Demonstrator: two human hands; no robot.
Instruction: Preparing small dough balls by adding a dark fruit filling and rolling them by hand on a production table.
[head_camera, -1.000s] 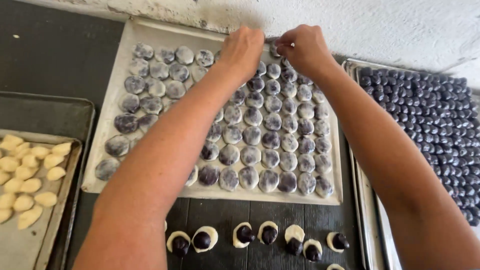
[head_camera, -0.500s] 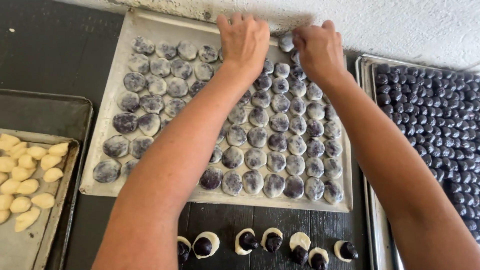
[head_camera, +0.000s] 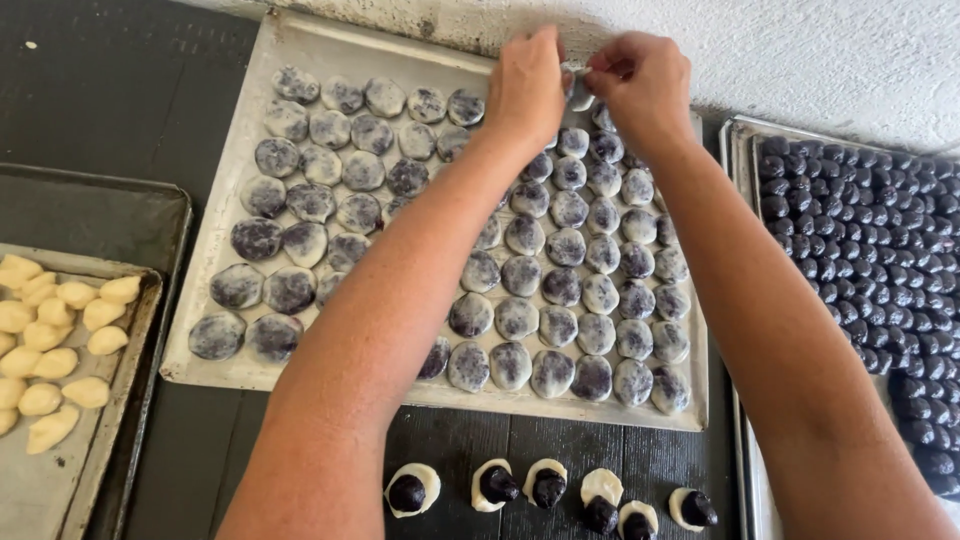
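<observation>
Both hands meet at the far edge of the middle tray (head_camera: 300, 45), close to its far right corner. The left hand (head_camera: 527, 88) has its fingers bent down and pinched together onto a dough ball (head_camera: 578, 95) that sits at the end of the last row; the right hand (head_camera: 640, 85) curls in from the other side, thumb and fingertips closing on the same ball, so the piece is gripped between the two hands and mostly hidden by them. Only a pale sliver of it shows in the gap between the knuckles.

Outward from there, the tray is filled with rows of wrapped balls (head_camera: 560, 290), grey-white dough with dark purple showing through, packed closely from the far edge to the near edge. Both forearms cross over these rows.

On the dark table (head_camera: 190, 450), just beyond the tray's near edge, stands a short line of half-wrapped pieces (head_camera: 495, 485), each a dark fruit sitting on an open pale dough disc. Along the right edge of the table a second tray (head_camera: 742, 140) holds tightly packed dark fruits (head_camera: 870, 220). At the left edge a third tray (head_camera: 120, 400) carries plain yellowish dough lumps (head_camera: 60, 320)
</observation>
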